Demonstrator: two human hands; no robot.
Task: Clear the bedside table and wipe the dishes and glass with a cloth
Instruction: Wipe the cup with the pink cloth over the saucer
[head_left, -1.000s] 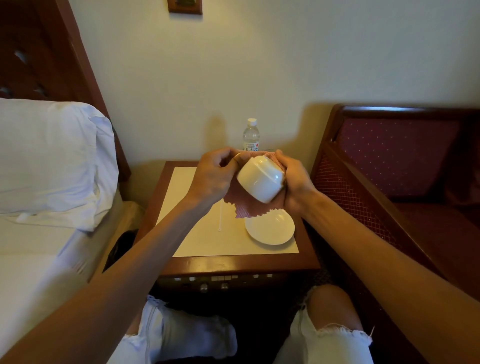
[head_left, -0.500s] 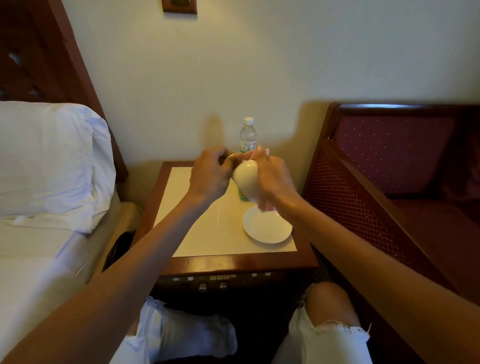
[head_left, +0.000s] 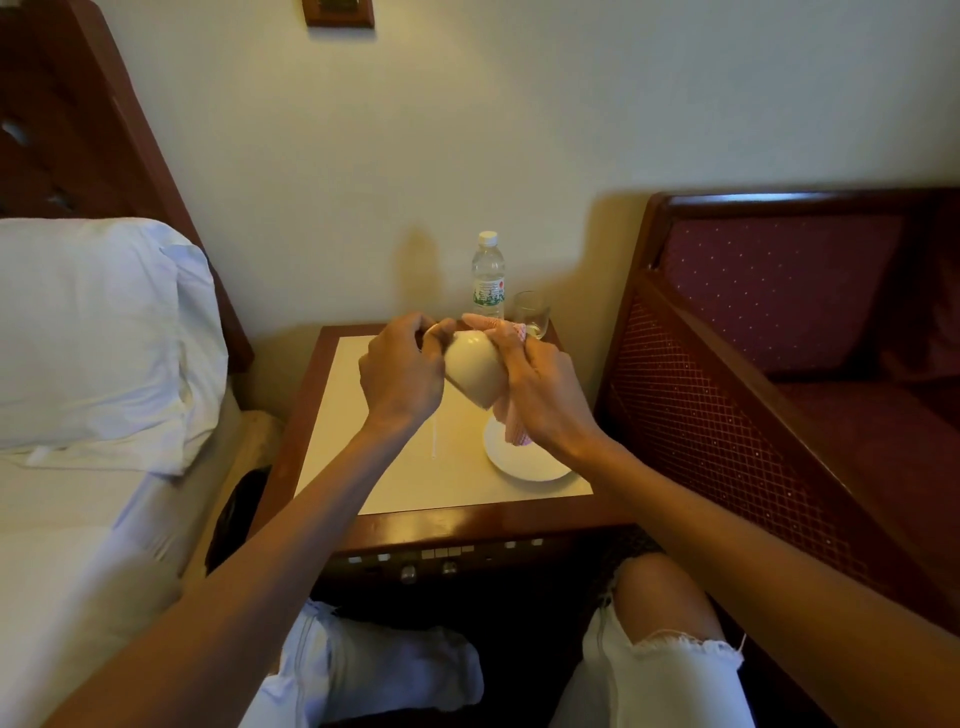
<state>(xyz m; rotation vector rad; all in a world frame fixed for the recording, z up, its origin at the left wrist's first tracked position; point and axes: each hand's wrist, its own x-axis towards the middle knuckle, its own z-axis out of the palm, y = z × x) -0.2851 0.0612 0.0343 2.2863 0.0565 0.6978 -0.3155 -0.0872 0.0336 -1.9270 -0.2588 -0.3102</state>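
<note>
A white cup (head_left: 474, 370) is held tilted in the air above the bedside table (head_left: 363, 483), between both hands. My left hand (head_left: 402, 371) grips its left side near the rim. Pressed against the cup's right side is a pink cloth (head_left: 511, 423), bunched in my right hand (head_left: 540, 389). Below them a white saucer (head_left: 524, 462) lies on the table's pale top. At the back of the table stand a clear water bottle (head_left: 488, 278) and an empty glass (head_left: 532, 312). A thin white stick (head_left: 434, 439) lies on the table beside the saucer.
A bed with a white pillow (head_left: 98, 332) lies to the left, its dark headboard (head_left: 104, 119) behind. A red upholstered wooden bench (head_left: 779, 332) stands close on the right. My knees in white trousers (head_left: 654, 675) are in front of the table.
The cup has turned in my hands, its base swinging from facing me toward down. My right hand with the cloth has shifted over the cup's right side, uncovering the glass behind.
</note>
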